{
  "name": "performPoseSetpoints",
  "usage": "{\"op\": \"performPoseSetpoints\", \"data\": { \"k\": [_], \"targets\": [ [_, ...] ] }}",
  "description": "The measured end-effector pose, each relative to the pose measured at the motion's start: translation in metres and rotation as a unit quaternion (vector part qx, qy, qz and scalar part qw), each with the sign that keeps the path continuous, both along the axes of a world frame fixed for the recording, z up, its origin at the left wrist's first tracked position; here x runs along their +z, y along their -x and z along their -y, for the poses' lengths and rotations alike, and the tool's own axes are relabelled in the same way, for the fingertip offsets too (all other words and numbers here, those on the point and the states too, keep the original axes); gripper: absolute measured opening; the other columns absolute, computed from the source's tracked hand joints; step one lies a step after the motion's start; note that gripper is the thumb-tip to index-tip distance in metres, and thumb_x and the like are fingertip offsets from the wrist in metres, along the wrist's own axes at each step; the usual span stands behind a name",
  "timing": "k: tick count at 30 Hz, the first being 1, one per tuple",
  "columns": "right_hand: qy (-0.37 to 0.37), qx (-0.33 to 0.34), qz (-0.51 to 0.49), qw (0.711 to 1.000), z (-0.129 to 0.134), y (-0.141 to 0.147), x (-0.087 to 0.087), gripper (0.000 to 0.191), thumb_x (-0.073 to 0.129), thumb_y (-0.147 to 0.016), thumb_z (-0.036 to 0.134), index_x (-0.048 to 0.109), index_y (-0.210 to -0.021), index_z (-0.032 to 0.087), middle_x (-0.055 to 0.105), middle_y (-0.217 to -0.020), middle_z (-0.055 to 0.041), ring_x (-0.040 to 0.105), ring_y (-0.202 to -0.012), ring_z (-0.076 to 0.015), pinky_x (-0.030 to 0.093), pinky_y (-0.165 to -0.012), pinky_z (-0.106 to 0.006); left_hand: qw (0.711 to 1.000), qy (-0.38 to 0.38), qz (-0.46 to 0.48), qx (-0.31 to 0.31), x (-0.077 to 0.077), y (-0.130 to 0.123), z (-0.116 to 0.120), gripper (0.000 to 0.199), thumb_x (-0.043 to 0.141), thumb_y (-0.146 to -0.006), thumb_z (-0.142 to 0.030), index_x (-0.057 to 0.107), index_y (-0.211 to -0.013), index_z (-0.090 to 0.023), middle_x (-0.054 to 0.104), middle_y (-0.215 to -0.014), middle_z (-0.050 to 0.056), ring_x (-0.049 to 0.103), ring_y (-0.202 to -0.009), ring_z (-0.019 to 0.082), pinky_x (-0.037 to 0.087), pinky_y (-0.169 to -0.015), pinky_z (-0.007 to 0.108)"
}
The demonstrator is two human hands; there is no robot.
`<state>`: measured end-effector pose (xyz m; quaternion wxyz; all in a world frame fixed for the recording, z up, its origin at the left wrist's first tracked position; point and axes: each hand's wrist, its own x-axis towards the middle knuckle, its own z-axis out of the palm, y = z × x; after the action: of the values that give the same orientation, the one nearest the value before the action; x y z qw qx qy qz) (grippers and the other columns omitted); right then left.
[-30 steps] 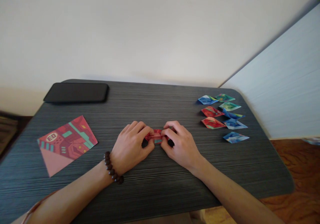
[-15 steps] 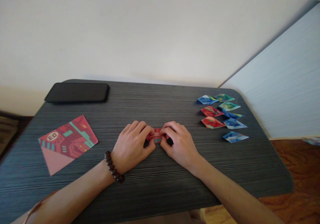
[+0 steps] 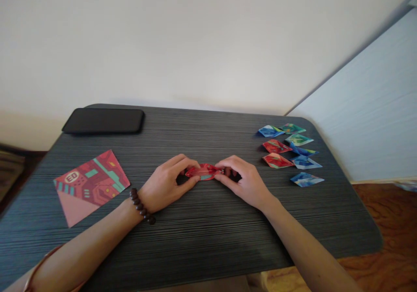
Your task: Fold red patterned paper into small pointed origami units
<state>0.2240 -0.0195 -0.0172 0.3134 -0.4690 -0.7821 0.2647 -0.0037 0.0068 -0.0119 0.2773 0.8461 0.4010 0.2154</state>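
Note:
A small red folded paper boat (image 3: 206, 171) with a teal patch lies between my hands at the middle of the table, its pointed ends to left and right. My left hand (image 3: 169, 179), with a dark bead bracelet (image 3: 140, 206) at the wrist, pinches its left end between thumb and fingers. At the opposite end, the thumb and fingers of my right hand (image 3: 244, 181) close on the paper. Fingertips cover parts of both ends.
A flat red patterned paper sheet (image 3: 93, 185) lies at the left. Behind it rests a black phone-like slab (image 3: 103, 121). Several folded paper boats, among them a red one (image 3: 277, 160) and a blue one (image 3: 306, 179), sit at the right. A wall (image 3: 195, 44) rises behind the dark table (image 3: 202, 240).
Both hands have moved apart toward the ends of the red paper boat. More of its middle shows, and it looks wider and more opened out.

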Motion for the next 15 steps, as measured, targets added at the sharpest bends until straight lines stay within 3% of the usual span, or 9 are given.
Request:
{"op": "performPoseSetpoints", "data": {
  "k": [4, 8, 15],
  "targets": [
    [0.003, -0.011, 0.000, 1.000, -0.002, -0.005, 0.000, 0.015, 0.059, -0.084, 0.029, 0.062, -0.096, 0.021, 0.062, -0.084, -0.0018, 0.055, -0.067, -0.0110, 0.046, -0.064, -0.025, 1.000, 0.023, -0.009, -0.006, -0.001, 0.009, -0.006, 0.030, 0.052, -0.085, -0.036, 0.056, -0.112, -0.023, 0.059, -0.085, 0.001, 0.052, -0.068, 0.012, 0.044, -0.065, 0.024],
    [0.002, -0.031, -0.015, 0.999, -0.002, -0.005, -0.001, 0.014, 0.059, -0.084, 0.028, 0.063, -0.094, 0.020, 0.063, -0.085, -0.0022, 0.055, -0.066, -0.0108, 0.047, -0.063, -0.025, 0.997, 0.079, 0.004, -0.008, -0.004, 0.021, -0.016, 0.030, 0.060, -0.079, -0.042, 0.062, -0.103, -0.024, 0.063, -0.079, -0.001, 0.049, -0.058, 0.010, 0.041, -0.056, 0.022],
    [-0.025, -0.025, -0.040, 0.999, 0.001, 0.001, -0.004, 0.014, 0.060, -0.083, 0.026, 0.064, -0.095, 0.021, 0.064, -0.089, -0.0023, 0.058, -0.071, -0.0109, 0.049, -0.067, -0.025, 0.991, 0.115, 0.064, 0.001, -0.003, 0.022, -0.018, 0.019, 0.064, -0.077, -0.037, 0.069, -0.090, -0.023, 0.070, -0.095, 0.001, 0.061, -0.071, 0.013, 0.048, -0.064, 0.024]
  ]
}}
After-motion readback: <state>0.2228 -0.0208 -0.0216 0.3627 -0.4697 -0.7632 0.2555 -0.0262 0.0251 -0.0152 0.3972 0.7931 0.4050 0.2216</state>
